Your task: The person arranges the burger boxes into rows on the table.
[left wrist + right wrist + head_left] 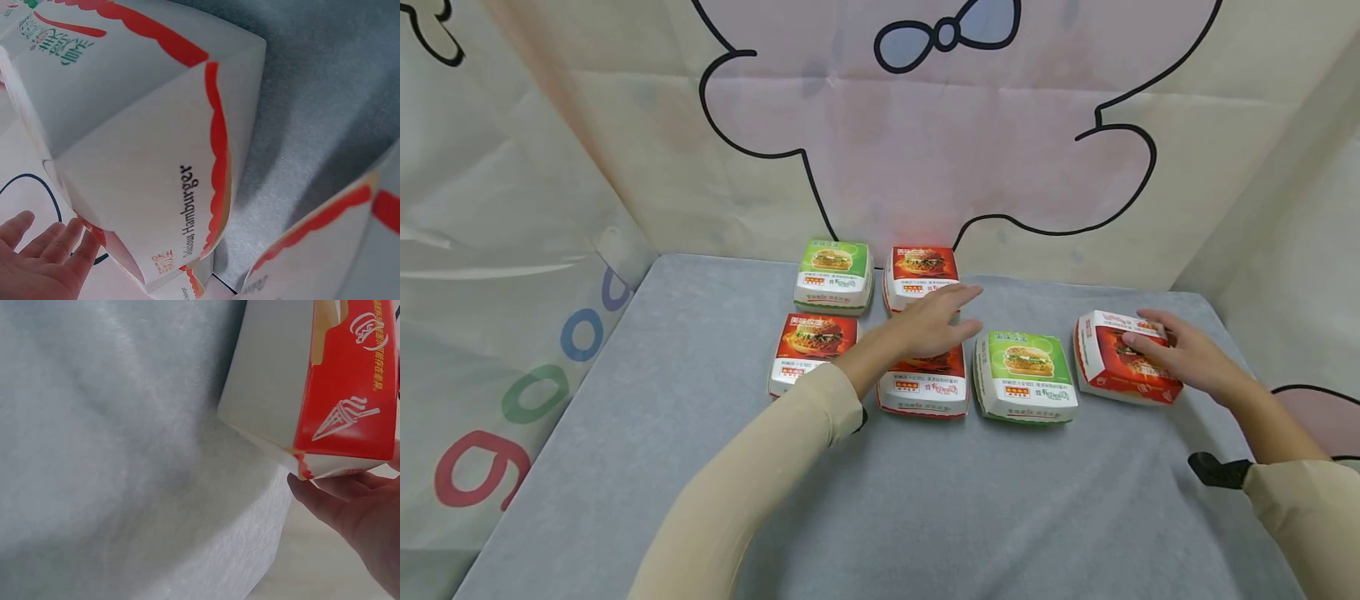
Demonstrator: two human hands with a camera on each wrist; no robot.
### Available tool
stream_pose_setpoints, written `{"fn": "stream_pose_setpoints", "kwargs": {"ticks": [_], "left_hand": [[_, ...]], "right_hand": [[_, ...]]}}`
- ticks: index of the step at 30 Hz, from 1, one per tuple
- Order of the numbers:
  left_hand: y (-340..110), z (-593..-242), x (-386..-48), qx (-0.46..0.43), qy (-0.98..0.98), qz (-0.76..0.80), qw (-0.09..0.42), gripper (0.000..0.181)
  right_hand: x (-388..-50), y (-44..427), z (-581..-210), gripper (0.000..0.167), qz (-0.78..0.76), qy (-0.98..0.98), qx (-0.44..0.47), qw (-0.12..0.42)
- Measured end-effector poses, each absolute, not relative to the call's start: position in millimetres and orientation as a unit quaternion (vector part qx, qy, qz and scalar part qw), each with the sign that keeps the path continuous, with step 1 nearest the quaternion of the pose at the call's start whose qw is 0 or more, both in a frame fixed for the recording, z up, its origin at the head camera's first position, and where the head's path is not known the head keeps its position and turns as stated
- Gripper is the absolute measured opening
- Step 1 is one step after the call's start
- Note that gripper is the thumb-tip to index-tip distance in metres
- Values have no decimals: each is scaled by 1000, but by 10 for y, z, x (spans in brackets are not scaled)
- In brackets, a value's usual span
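My right hand point(1191, 354) grips a red and white burger box point(1105, 379) at the right of the table, its thumb over the top and its fingers at the far side. In the right wrist view, this box point(350, 419) looks slightly tilted. My left hand point(928, 323) hovers with extended fingers over two more red burger boxes, one at the back point(917, 265) and one in front point(925, 398), partly covering both. In the left wrist view, the fingers point(53, 250) appear beside a box's point(156, 181) edge; contact is unclear.
A green burger box point(1026, 379) stands between the front middle red box and the gripped one. At the left, another green box point(833, 279) sits behind a red box point(812, 342). Grey cloth point(940, 508) covers the table; a printed curtain point(880, 183) hangs behind.
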State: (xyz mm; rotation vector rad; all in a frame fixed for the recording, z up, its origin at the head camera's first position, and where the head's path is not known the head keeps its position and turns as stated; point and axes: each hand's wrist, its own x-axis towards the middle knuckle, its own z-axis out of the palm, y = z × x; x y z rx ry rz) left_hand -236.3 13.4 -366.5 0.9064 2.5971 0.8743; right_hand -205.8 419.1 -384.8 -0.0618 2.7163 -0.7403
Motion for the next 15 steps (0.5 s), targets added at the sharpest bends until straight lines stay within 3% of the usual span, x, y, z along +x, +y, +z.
{"fn": "stream_pose_setpoints", "kwargs": {"ticks": [15], "left_hand": [[209, -3636, -2358, 300, 896, 294, 145, 61]], "right_hand": [[-2406, 3952, -3796, 89, -254, 951, 3, 175]]}}
